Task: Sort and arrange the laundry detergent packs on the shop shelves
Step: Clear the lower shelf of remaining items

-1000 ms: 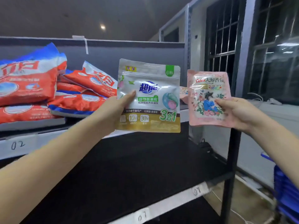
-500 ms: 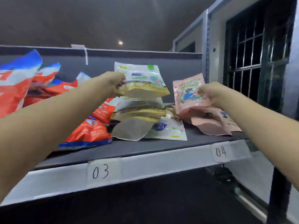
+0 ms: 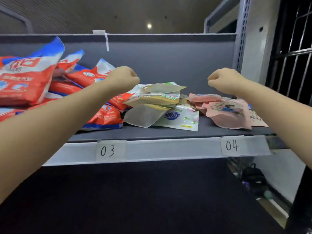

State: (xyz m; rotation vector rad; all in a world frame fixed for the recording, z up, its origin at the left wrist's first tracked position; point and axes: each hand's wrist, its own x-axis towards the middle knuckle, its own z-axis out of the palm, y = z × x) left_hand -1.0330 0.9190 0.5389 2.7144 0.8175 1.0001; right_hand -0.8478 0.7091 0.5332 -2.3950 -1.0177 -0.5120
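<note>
Head view. Shelf [image 3: 152, 135]: red packs [image 3: 103, 115] heaped at left; white-and-gold packs [image 3: 157, 100] stacked centre, above label 03 [image 3: 110, 150]; pink packs [image 3: 228, 112] piled right, above label 04 [image 3: 232, 145]. Left hand [image 3: 124, 78] over the white stack, right hand [image 3: 222, 79] over the pink pile: both fists curled, holding nothing.

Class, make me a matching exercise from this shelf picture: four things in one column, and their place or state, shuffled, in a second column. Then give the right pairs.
Things
1. red and blue bags
2. white and gold pouches
3. pink packs
4. left hand

Places or states
A. above the label 04
B. fingers curled, holding nothing
C. middle of the shelf, stacked
D. piled at the shelf's left end

Pairs: 1-D, 2-C, 3-A, 4-B
</note>
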